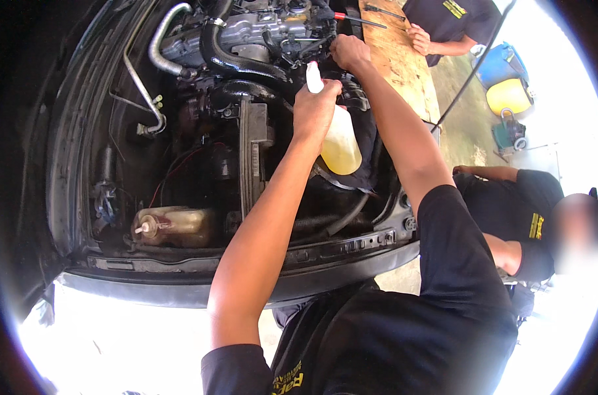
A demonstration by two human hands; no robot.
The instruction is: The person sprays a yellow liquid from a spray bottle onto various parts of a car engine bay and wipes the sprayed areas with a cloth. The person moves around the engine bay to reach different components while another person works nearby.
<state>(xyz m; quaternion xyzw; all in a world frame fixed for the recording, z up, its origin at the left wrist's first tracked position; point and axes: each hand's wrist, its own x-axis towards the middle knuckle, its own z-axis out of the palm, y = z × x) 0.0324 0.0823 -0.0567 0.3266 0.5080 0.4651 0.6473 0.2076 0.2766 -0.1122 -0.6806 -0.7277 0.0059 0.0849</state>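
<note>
My left hand (315, 108) is wrapped round the neck of a spray bottle (342, 148). Pale yellow liquid fills the lower part of the bottle, and its white spray head points at the engine (256, 36). Farther forward and a little to the right, my right hand (349, 52) is closed at the engine's side, next to dark hoses and wiring. Whatever its fingers hold, if anything, is hidden. A thick black hose (236, 64) curves across the engine just left of my hands, wet and shiny.
A wooden board (401, 66) with tools on it lies at the right, a person's hand (421, 39) at its edge. Another person in a dark shirt (509, 204) stands close on my right. A thin rod (473, 72) slants upward. A cloudy plastic reservoir (174, 226) sits front left.
</note>
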